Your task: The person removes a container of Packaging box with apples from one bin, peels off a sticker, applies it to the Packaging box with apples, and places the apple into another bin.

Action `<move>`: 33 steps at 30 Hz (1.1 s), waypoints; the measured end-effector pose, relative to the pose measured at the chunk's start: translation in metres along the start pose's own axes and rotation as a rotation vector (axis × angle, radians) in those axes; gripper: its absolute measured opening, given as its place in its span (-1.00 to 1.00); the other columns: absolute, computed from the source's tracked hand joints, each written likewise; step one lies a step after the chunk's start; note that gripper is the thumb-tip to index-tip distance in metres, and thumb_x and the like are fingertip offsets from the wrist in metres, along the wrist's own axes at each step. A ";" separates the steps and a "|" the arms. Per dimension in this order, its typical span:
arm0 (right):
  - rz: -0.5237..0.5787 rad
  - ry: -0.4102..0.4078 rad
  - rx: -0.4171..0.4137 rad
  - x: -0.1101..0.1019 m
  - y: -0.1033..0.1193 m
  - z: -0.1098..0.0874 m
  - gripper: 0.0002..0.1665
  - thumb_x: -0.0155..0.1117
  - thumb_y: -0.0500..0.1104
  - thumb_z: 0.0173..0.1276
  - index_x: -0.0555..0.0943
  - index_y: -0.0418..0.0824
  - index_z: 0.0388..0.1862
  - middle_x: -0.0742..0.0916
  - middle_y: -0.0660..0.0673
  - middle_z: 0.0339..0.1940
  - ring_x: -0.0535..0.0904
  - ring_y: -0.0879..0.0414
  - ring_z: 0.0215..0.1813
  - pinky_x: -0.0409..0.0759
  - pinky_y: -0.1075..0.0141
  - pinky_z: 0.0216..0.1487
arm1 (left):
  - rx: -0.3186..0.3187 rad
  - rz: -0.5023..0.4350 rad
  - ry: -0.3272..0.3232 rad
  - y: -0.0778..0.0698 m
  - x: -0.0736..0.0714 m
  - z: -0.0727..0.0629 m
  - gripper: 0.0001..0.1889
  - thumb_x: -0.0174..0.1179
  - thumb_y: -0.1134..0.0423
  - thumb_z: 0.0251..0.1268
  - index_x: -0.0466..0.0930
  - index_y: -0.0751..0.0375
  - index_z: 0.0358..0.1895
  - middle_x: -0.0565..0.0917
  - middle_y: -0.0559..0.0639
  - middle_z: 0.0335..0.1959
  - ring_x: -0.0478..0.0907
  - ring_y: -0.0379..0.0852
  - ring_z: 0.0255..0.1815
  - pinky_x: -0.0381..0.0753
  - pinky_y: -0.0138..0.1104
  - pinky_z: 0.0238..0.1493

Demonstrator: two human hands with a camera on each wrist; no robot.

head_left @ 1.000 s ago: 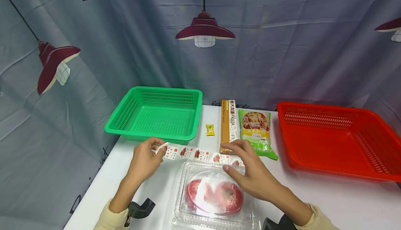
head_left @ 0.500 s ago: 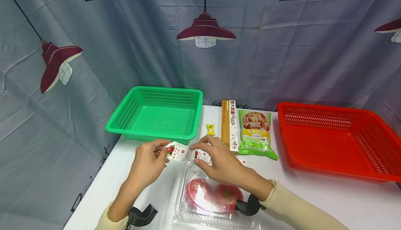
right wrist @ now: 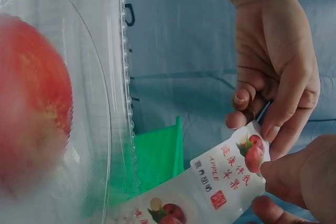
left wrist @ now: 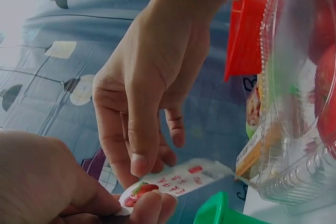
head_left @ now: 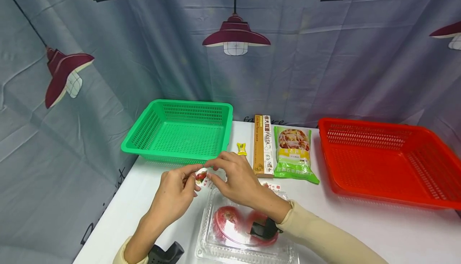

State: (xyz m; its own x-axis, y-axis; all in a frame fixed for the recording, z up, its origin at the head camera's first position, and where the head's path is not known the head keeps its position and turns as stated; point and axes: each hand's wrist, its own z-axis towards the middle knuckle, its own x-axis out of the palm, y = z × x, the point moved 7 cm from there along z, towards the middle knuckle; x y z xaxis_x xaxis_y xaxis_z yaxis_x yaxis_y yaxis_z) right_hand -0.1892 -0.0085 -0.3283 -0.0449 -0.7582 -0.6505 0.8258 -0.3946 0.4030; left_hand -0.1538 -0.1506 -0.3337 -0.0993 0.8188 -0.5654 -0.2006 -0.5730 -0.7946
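Observation:
A strip of white stickers [right wrist: 210, 182] printed with red apples runs from between my hands down past the clear lidded box [head_left: 205, 232], which holds red apples [head_left: 227, 220]. My left hand [head_left: 173, 192] pinches the end of the strip between thumb and forefinger. Meeting it from the right, my right hand [head_left: 234, 180] has thumb and forefinger curled at the same end sticker [left wrist: 168, 182], fingertips at its edge. The rest of the strip is partly hidden behind my right hand in the head view.
A green basket [head_left: 176, 158] stands just behind my hands, a red basket [head_left: 360, 198] at the right. Between them lie a small yellow packet [head_left: 241, 149], a pasta box [head_left: 263, 146] and a green food bag [head_left: 294, 154]. A patterned curtain [head_left: 162, 56] closes off the back.
My right hand has moved left from over the clear box, along the strip, to meet my left hand at its end. The left hand keeps its pinch and has shifted slightly right.

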 end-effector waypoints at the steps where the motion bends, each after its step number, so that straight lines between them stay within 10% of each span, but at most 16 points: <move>1: 0.000 -0.005 -0.005 0.000 0.001 0.001 -0.80 0.46 -0.18 0.21 0.77 -0.11 -0.16 0.64 0.07 -0.39 0.54 0.18 -0.32 0.43 0.21 -0.26 | -0.003 -0.002 0.001 0.000 0.000 0.000 -0.68 -0.02 0.56 0.37 0.63 0.40 0.08 0.69 -0.01 -0.50 0.62 -0.24 -0.59 0.57 -0.33 -0.60; 21: 0.066 0.001 -0.007 0.003 0.003 0.000 -0.88 0.45 -0.30 0.18 0.70 -0.09 -0.40 0.74 0.13 -0.41 0.60 0.26 -0.28 0.44 0.26 -0.24 | -0.082 -0.141 0.071 0.011 0.004 0.001 -0.70 -0.03 0.53 0.40 0.66 0.37 0.04 0.73 0.06 -0.26 0.64 -0.16 -0.50 0.60 -0.29 -0.55; 33: 0.136 0.028 -0.012 0.001 0.003 -0.007 -0.90 0.38 -0.31 0.25 0.69 -0.10 -0.36 0.76 0.11 -0.34 0.65 0.29 -0.20 0.50 0.25 -0.13 | -0.182 -0.152 0.048 0.026 0.000 0.004 -0.77 0.11 0.34 0.42 0.75 0.16 -0.04 0.68 -0.04 -0.46 0.34 -0.16 -0.75 0.34 -0.38 -0.71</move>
State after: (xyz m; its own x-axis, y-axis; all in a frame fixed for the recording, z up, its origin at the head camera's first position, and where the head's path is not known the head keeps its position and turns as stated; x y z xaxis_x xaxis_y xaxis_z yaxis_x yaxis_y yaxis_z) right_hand -0.1825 -0.0067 -0.3322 0.0837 -0.7892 -0.6084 0.8297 -0.2829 0.4811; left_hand -0.1626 -0.1651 -0.3537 -0.0343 0.8962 -0.4422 -0.0303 -0.4432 -0.8959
